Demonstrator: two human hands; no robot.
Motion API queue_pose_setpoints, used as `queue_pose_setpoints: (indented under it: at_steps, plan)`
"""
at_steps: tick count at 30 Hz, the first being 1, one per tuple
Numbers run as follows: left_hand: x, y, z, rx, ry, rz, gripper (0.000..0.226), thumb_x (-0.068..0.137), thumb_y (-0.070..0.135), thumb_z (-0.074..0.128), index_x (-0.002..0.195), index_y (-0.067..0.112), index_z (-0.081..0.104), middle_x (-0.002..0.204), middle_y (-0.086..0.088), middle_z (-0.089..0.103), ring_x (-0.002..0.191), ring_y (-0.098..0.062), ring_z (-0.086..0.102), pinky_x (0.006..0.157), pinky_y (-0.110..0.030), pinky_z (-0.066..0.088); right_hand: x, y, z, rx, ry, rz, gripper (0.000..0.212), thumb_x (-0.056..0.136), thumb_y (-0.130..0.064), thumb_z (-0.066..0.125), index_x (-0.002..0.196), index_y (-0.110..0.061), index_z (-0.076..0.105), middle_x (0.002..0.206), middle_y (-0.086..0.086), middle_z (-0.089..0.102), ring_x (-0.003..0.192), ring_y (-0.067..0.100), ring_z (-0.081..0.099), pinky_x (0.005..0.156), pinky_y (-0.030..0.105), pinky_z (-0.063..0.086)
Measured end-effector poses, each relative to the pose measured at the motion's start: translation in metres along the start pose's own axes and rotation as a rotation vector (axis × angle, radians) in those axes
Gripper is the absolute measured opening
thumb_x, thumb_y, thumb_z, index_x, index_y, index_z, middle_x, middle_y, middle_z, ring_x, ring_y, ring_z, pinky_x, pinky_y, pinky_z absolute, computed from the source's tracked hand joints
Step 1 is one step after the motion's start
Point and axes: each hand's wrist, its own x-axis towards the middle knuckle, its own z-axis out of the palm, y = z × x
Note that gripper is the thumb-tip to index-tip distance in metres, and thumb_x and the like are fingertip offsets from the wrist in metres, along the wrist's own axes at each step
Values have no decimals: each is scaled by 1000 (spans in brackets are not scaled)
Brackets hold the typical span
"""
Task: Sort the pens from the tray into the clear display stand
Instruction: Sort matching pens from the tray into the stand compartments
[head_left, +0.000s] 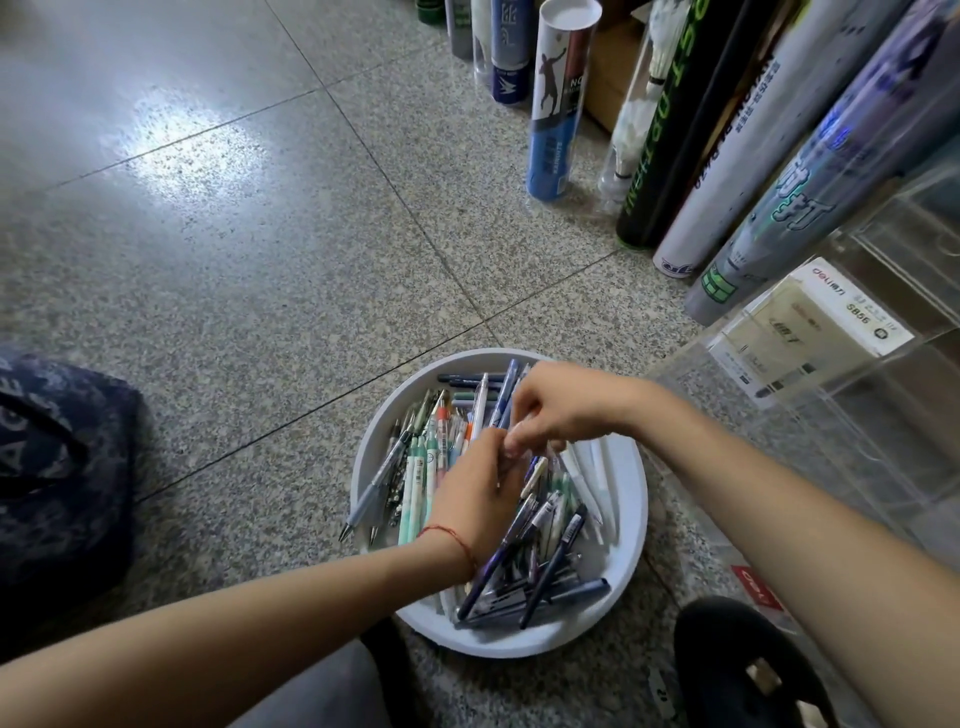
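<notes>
Right hand (558, 408): over the tray's far half, fingers curled down, tips meeting the left hand's; blurred, could not tell if anything was pinched.
Left hand (475, 493): over the heap's middle, fingers curled toward the right hand; grip hidden. Red string (451, 535) on the wrist.
Pens (524, 566): loose heap in the tray; slim plastic barrels in mint, white and navy; the middle was covered by the hands.
Tray (632, 519): round, white, shallow, on the floor.
Display stand (872, 431): clear plastic compartments, just right of the tray, cut off by the frame; printed card (810, 325) inside.
Around: tall tubes (558, 104) stood and leaned beyond the stand; dark bag (57, 467) to the left; floor (260, 270) of glossy speckled stone tiles.
</notes>
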Motion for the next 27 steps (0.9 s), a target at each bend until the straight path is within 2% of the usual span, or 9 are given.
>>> queue_pose_setpoints:
  at_steps: [3, 6, 8, 10, 13, 16, 19, 23, 27]
  plan:
    - [4, -7, -21, -35, 18, -56, 20, 94, 10, 42, 81, 25, 39, 65, 8, 47, 54, -9, 42, 46, -15, 33, 4, -3, 2, 490, 51, 12, 16, 88, -23, 62, 90, -7, 63, 71, -2, 65, 53, 8, 52, 47, 14, 42]
    - [9, -29, -43, -105, 141, -211, 18, 93, 8, 44, 81, 20, 50, 67, 5, 50, 57, -9, 42, 49, -13, 33, 28, -9, 20, 836, 193, 82, 14, 92, -22, 56, 94, -8, 58, 76, 2, 64, 54, 11, 51, 48, 17, 43]
    - [13, -44, -53, -175, 204, -354, 16, 93, 10, 47, 79, 14, 54, 66, 0, 51, 59, -13, 44, 53, -21, 35, 56, -10, 35, 680, 362, 153, 12, 92, -18, 56, 94, -8, 62, 81, 4, 64, 63, 15, 55, 58, 24, 47]
    - [17, -51, -60, -321, 204, -501, 18, 93, 10, 48, 76, 9, 54, 56, -2, 47, 49, -13, 41, 46, -22, 34, 82, -9, 48, 371, 419, 208, 20, 92, -21, 56, 96, -5, 67, 96, 8, 66, 82, 20, 60, 76, 31, 48]
    - [23, -51, -66, -588, 145, -636, 17, 94, 9, 46, 79, 6, 52, 45, -3, 45, 28, -9, 40, 32, -13, 31, 104, -11, 62, 101, 340, 281, 33, 94, -30, 50, 106, -2, 62, 124, 16, 51, 101, 33, 57, 86, 37, 45]
    - [31, -48, -69, -585, 34, -633, 15, 94, 9, 46, 82, 7, 53, 60, -9, 53, 33, -11, 48, 35, -16, 38, 112, -17, 67, -86, 266, 302, 39, 95, -37, 49, 111, -2, 57, 135, 17, 39, 113, 36, 51, 88, 38, 42]
    - [38, -43, -70, -564, -18, -598, 17, 94, 10, 47, 80, 11, 55, 66, -8, 55, 48, -15, 51, 40, -18, 40, 118, -19, 67, -63, 273, 306, 31, 93, -35, 54, 99, -4, 59, 125, 15, 45, 105, 33, 54, 80, 35, 43]
    - [44, -41, -62, -504, -9, -558, 20, 95, 9, 44, 78, 15, 53, 73, -4, 55, 58, -16, 53, 52, -24, 40, 111, -11, 52, 333, 392, 338, 24, 86, -23, 59, 68, -10, 51, 72, 9, 49, 66, 22, 47, 52, 24, 31]
    - [47, -37, -59, -381, -2, -405, 10, 96, 16, 45, 94, 13, 55, 86, -4, 57, 72, -15, 56, 62, -24, 43, 87, -8, 29, 611, 464, 216, 16, 84, -22, 64, 75, -10, 59, 67, 9, 53, 64, 20, 49, 61, 29, 40]
